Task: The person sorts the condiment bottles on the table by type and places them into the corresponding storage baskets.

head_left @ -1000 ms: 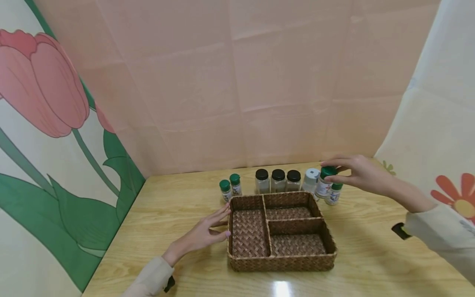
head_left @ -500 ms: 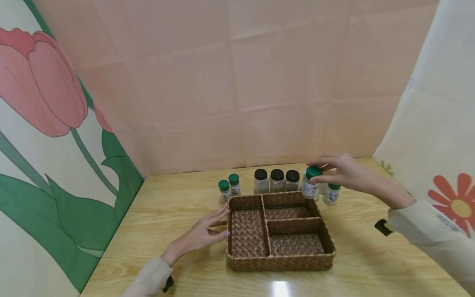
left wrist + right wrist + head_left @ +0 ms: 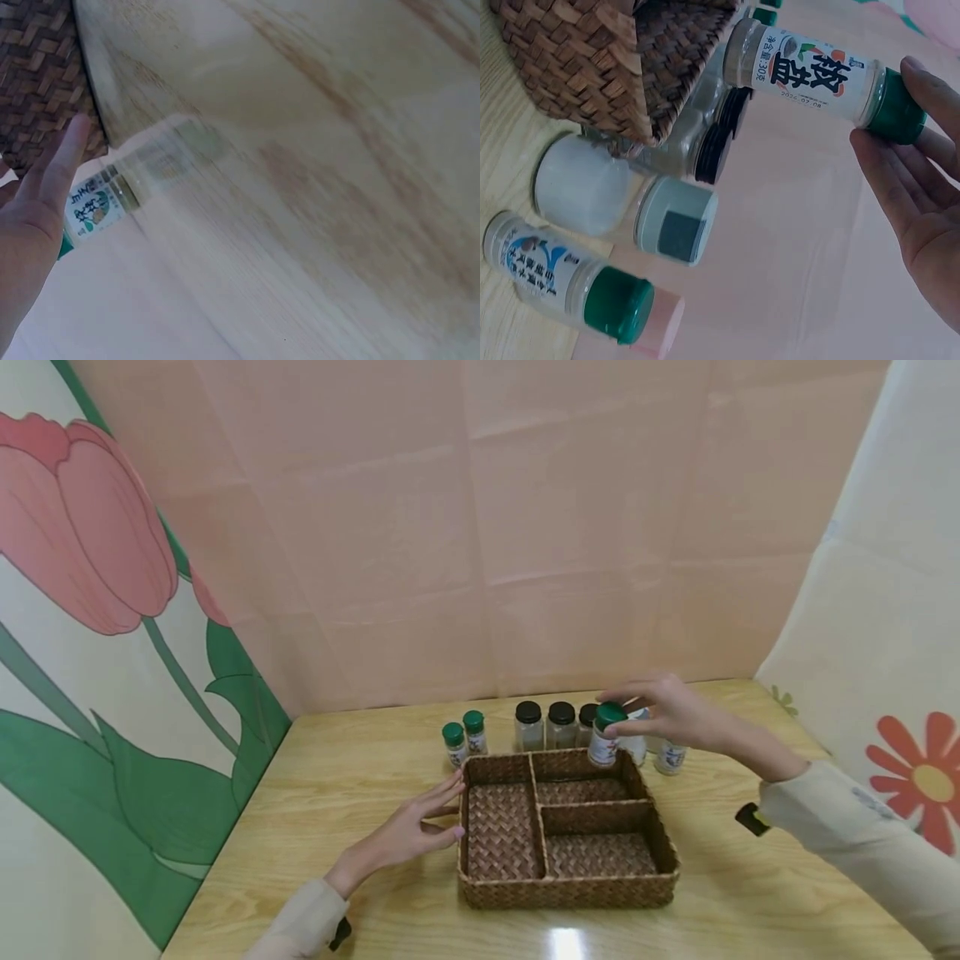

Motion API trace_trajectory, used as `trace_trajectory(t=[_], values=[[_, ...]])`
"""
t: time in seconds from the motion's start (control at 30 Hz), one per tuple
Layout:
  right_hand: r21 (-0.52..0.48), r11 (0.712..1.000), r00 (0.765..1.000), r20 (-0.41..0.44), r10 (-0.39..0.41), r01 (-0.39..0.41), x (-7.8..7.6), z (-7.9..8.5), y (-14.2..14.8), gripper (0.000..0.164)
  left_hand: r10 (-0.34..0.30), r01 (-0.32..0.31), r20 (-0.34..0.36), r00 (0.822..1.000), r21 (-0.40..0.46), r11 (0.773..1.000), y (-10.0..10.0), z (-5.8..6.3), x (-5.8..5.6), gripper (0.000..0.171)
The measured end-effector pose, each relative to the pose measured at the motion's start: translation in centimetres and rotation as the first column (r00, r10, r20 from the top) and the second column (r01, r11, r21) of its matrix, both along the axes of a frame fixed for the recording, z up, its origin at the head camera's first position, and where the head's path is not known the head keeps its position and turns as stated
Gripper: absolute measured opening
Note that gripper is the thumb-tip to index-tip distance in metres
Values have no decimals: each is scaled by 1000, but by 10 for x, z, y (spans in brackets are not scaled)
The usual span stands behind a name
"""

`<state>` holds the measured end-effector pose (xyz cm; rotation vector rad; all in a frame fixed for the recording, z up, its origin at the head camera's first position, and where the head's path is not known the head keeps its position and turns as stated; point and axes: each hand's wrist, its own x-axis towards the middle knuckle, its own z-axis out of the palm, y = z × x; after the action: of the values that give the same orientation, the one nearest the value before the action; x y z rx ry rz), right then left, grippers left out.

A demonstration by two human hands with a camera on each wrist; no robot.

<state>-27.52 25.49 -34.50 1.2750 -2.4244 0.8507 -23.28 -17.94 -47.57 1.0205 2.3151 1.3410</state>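
My right hand (image 3: pixel 671 714) pinches the green cap of a seasoning bottle (image 3: pixel 602 748), raised over the back right compartment of a brown woven basket (image 3: pixel 570 892). In the right wrist view, thumb and fingers close round the cap of this labelled bottle (image 3: pixel 810 71); its clear base points away from the hand. My left hand (image 3: pixel 408 831) rests its outstretched fingertips at the basket's left wall. Three compartments with bare bottoms show in the basket. In the left wrist view, a green-capped seasoning bottle (image 3: pixel 94 206) stands partly behind the left hand (image 3: pixel 41 199).
Behind the basket are black-capped jars (image 3: pixel 528 727) and two green-capped bottles (image 3: pixel 454 743). To the right stand a pale-lidded jar (image 3: pixel 676 220) and another green-capped bottle (image 3: pixel 562 277). A pink cloth wall (image 3: pixel 480 568) borders the table's back.
My right hand has carried the green-capped seasoning bottle leftward from the right end of the row, past the pale-lidded jar, to above the basket's back right compartment. My left hand stays put.
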Motion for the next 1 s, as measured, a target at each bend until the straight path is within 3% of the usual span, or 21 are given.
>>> trace_trajectory(t=[0.37, 0.57, 0.77, 1.0], values=[[38, 999, 1000, 10, 0, -1, -3, -11, -21, 41, -2, 2, 10, 1000, 4, 1000, 0, 0, -1, 73], [61, 998, 999, 52, 10, -13, -5, -19, -30, 40, -3, 3, 6, 1000, 6, 1000, 0, 0, -1, 73], [37, 996, 989, 129, 72, -77, -7, -28, -37, 40, -2, 2, -4, 1000, 10, 1000, 0, -1, -1, 73], [75, 995, 992, 106, 63, -71, -10, -37, -46, 37, -3, 4, -8, 1000, 12, 1000, 0, -1, -1, 73]])
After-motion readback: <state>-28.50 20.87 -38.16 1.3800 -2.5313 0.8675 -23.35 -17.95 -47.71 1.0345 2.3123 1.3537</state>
